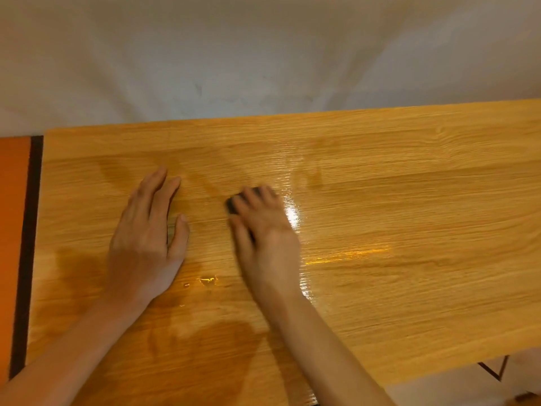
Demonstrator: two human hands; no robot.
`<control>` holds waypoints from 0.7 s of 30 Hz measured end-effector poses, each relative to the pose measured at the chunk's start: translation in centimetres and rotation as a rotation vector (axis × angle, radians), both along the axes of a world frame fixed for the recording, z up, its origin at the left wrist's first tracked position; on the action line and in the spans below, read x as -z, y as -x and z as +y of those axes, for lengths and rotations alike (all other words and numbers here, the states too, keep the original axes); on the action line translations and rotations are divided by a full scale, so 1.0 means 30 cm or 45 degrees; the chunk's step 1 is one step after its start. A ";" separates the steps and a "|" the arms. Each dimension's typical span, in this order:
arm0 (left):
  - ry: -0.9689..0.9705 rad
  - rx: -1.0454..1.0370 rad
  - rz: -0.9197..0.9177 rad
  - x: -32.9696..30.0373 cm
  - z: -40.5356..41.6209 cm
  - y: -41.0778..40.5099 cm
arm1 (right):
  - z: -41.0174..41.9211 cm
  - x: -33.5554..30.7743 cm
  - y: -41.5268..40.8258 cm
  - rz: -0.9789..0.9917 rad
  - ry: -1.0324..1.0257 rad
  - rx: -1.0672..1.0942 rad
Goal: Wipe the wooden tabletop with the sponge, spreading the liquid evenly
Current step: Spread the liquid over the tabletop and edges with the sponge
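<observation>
Wooden and glossy, the counter (409, 200) is carrying everything I am working on, and I am leaning over it with both hands down. My right hand (263, 227) is pressing on the sponge (232, 204), a small dark block that is mostly hidden under my fingers; only its left corner is peeking out near the middle of the counter. My grip there is clamped: fingers curled over the top, thumb tucked along the near side. The hand is blurred, so I cannot tell exactly how the fingertips are sitting.

I am judging the sponge to be soft, light and wet, so it is probably squashing under pressure and sliding easily on this slick top. Holding it from above, with the palm bearing down, seems the sound way to keep it flat.

My left hand (146, 230) is lying flat just beside it, fingers straight and slightly spread, holding nothing, only bracing on the wood.

Liquid is shining in a wet streak (295, 221) right of my right hand, and a small puddle (208, 280) is sitting between my wrists, not yet spread. An orange surface (13, 230) is showing past the left edge.
</observation>
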State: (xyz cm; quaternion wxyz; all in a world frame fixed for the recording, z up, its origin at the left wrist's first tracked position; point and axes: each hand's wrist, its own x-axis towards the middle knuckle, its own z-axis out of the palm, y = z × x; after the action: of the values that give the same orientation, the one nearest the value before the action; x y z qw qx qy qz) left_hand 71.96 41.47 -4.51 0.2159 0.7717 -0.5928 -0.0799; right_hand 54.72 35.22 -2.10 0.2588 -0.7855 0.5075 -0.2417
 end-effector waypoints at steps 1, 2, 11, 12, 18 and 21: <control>-0.012 -0.008 0.001 -0.003 -0.001 0.002 | 0.008 -0.003 -0.030 0.024 0.021 -0.108; -0.024 -0.010 0.000 -0.005 -0.001 0.002 | -0.002 -0.007 -0.023 0.051 0.037 -0.183; -0.106 -0.003 -0.002 -0.007 -0.008 -0.008 | -0.118 -0.035 0.320 0.035 -0.107 0.567; -0.108 -0.004 0.001 -0.009 -0.008 -0.008 | -0.106 -0.030 0.253 0.035 -0.087 0.529; -0.085 -0.006 -0.003 -0.014 -0.004 -0.003 | -0.034 -0.002 -0.054 0.067 0.036 -0.138; -0.071 -0.013 0.004 -0.010 -0.001 -0.002 | -0.120 -0.012 0.138 0.112 -0.005 -0.086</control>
State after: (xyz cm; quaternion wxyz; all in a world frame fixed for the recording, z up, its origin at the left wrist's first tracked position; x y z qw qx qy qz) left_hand 72.02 41.43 -4.22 0.1956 0.7804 -0.5861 -0.0963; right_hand 50.59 31.63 -1.74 0.2459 -0.8115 0.4921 -0.1969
